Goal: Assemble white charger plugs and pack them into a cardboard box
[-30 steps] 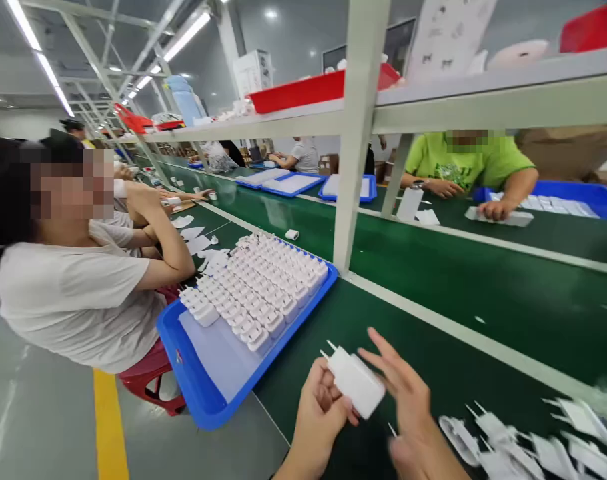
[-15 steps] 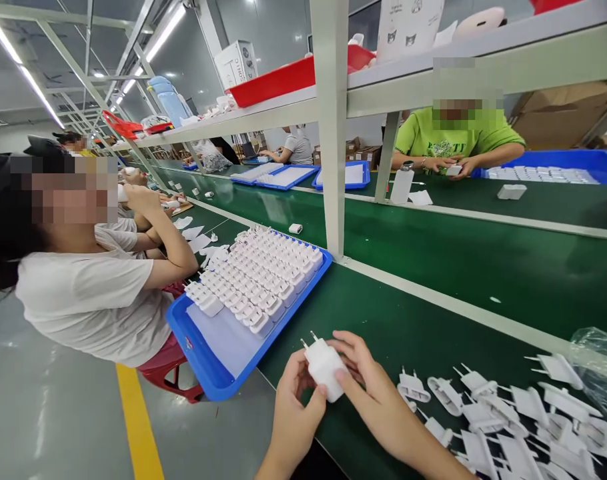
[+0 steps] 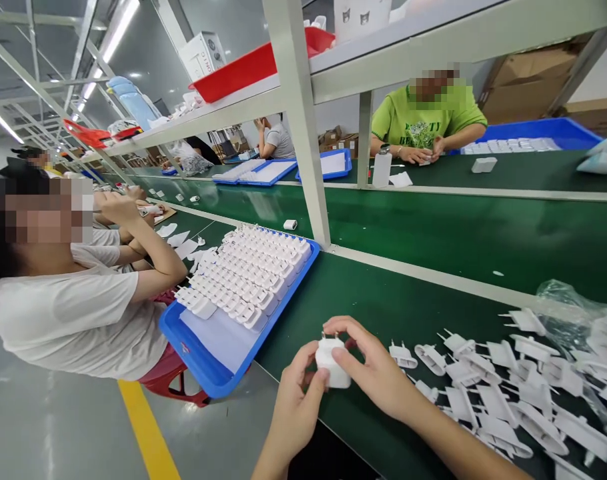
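Between my two hands, above the near edge of the green table, is a white plug-in charger (image 3: 336,373) with its two pins pointing up and away from me. My left hand (image 3: 299,393) grips its left side with thumb and fingers. From the right, my right hand (image 3: 371,373) pinches it, the thumb on its front face and the fingers behind near the pins. To my left, a blue tray (image 3: 218,383) lined with white paper holds rows of similar white chargers (image 3: 263,273). Loose white plug covers with pins (image 3: 493,400) lie heaped to my right.
A clear plastic bag (image 3: 561,307) lies behind the heap. A shelf post (image 3: 301,133) rises at the table's divider; a single charger (image 3: 290,225) sits beyond it on the green belt. One co-worker (image 3: 83,300) sits at left, another in green (image 3: 428,120) across.
The charger has turned more upright in my hands, and my right fingers have shifted up near its pins. My view has swung somewhat to the right.
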{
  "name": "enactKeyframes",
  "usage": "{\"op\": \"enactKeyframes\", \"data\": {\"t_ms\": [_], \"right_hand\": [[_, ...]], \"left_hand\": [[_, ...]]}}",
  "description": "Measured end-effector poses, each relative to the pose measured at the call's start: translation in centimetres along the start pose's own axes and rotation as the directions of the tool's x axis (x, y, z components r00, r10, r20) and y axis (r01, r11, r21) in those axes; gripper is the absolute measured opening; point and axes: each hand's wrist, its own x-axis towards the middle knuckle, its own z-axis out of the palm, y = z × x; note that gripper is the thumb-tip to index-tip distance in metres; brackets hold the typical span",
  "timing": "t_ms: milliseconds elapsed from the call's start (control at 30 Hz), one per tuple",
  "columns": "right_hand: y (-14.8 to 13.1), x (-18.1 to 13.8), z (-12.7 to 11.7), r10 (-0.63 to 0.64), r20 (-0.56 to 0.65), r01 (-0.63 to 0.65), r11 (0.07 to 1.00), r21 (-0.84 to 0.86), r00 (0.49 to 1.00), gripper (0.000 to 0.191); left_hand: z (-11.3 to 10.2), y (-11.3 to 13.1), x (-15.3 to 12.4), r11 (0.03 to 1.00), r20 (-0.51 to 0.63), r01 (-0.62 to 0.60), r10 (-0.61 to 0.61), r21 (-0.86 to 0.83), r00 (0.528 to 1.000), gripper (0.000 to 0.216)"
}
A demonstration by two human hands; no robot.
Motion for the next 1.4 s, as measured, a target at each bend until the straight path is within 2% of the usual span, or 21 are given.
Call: {"op": "enactKeyframes", "data": {"t_ms": [67,133,233,333,433,533,600,667,767,833,900,967,1167,1400], "right_hand": [[0.2,0.4,-0.7,-0.022,0.064,0.025,0.999,-0.047,0.998,0.012],[1.0,0.7,-1.1,-0.042,0.105,0.060,0.982,-0.179,0.994,0.015],[3.1,1.1,-1.0,-0.014,0.114,0.058,0.917,-0.394,0.993,0.020],[4.6,1.2,-0.2,0.004,0.113,0.055,0.857,-0.512,0.994,0.018],[4.8,1.1,0.3,-0.064,0.133,0.131,0.797,-0.590,0.989,0.019],[4.4,0.9,0.5,-0.127,0.169,0.207,0.738,-0.642,0.977,0.023],[4.3,0.9,0.3,-0.143,0.179,0.226,0.728,-0.648,0.973,0.024],[4.4,1.0,-0.2,-0.127,0.156,0.196,0.780,-0.594,0.980,0.021],[4.5,1.4,-1.1,0.016,0.107,0.032,0.902,-0.431,0.994,0.015],[4.4,1.7,-1.6,0.107,0.049,-0.082,0.927,-0.366,0.993,0.013],[4.3,1.8,-1.8,0.117,-0.022,-0.118,0.932,-0.343,0.993,0.013],[4.1,1.8,-1.7,0.083,-0.058,-0.098,0.935,-0.340,0.995,0.014],[4.4,1.4,-0.9,0.010,0.077,0.024,0.903,-0.429,0.997,0.014],[4.4,1.1,-0.5,0.000,0.098,0.046,0.883,-0.467,0.995,0.017]], "left_hand": [[0.3,-0.9,0.5,0.980,0.000,-0.107,0.109,0.168,0.994,0.031],[0.5,-2.1,1.4,0.948,0.028,-0.177,0.176,0.266,0.984,0.028],[0.6,-4.2,3.0,0.952,0.082,-0.183,0.167,0.246,0.982,0.024],[0.2,-5.5,4.2,0.958,0.138,-0.163,0.134,0.234,0.981,0.025],[-0.4,-5.9,4.6,0.930,0.181,-0.191,0.139,0.313,0.974,0.025],[-0.6,-6.0,4.6,0.903,0.174,-0.221,0.166,0.368,0.971,0.026],[-0.5,-6.1,4.6,0.901,0.170,-0.231,0.179,0.368,0.969,0.027],[-0.4,-6.2,4.5,0.903,0.177,-0.241,0.188,0.356,0.966,0.027],[-0.3,-6.4,4.4,0.899,0.196,-0.262,0.203,0.350,0.959,0.029],[-0.3,-6.4,4.3,0.897,0.201,-0.267,0.206,0.351,0.958,0.030],[-0.3,-6.3,4.3,0.898,0.204,-0.265,0.203,0.352,0.958,0.029],[-0.3,-6.2,4.4,0.898,0.209,-0.267,0.203,0.350,0.957,0.029],[-0.3,-6.5,4.4,0.900,0.199,-0.267,0.208,0.343,0.958,0.029],[-0.3,-6.4,4.4,0.899,0.214,-0.268,0.202,0.346,0.956,0.025]]}}
